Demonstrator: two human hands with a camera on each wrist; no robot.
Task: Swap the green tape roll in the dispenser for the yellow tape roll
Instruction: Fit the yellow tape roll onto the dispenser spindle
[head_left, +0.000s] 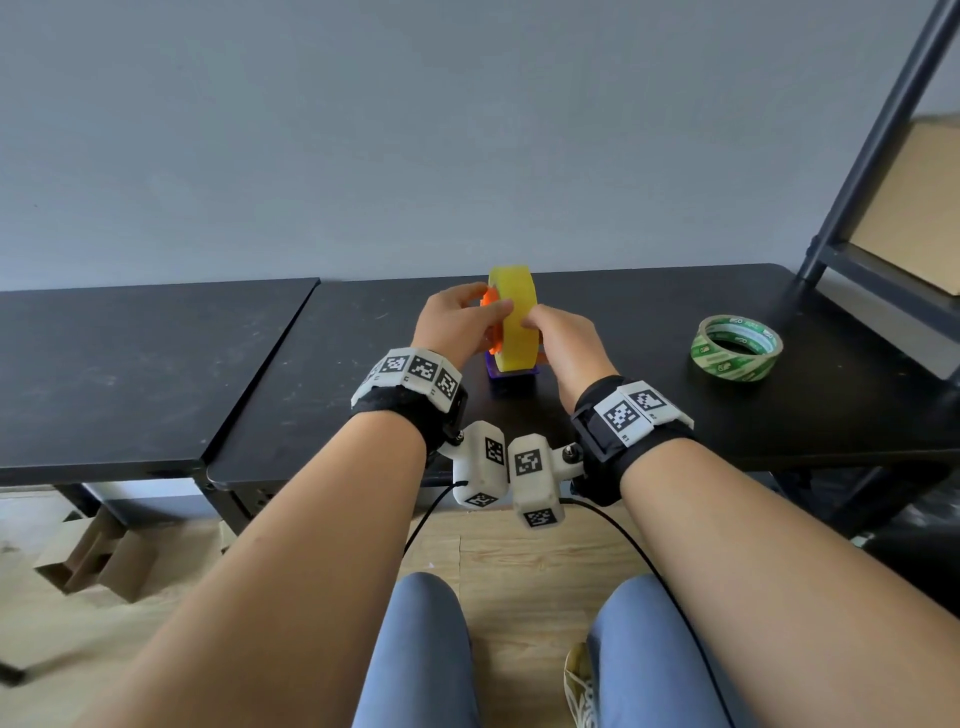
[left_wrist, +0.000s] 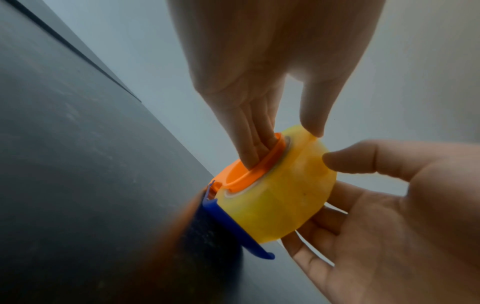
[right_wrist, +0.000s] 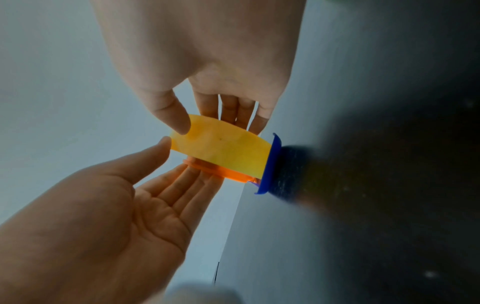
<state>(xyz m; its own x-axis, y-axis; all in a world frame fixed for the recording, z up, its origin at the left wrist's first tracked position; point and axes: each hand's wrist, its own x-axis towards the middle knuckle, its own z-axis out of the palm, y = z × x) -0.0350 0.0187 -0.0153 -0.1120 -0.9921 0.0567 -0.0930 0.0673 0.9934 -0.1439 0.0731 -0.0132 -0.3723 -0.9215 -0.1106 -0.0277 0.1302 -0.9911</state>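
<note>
The yellow tape roll (head_left: 514, 322) stands on edge on an orange hub (left_wrist: 241, 174), in the blue dispenser (head_left: 511, 373) at the middle of the black table (head_left: 649, 415). My left hand (head_left: 465, 319) presses straight fingers (left_wrist: 249, 148) into the hub from the left, thumb resting on the roll's rim. My right hand (head_left: 550, 332) holds the roll (right_wrist: 223, 148) from the right, thumb on its outer face and fingers (right_wrist: 233, 113) behind it. The green tape roll (head_left: 736, 347) lies flat on the table to the right, apart from both hands.
A second black table (head_left: 130, 374) adjoins on the left with a narrow seam between. A dark metal shelf frame (head_left: 872, 156) with a cardboard panel stands at the right rear. A grey wall rises directly behind. Cardboard pieces (head_left: 98, 556) lie on the floor below.
</note>
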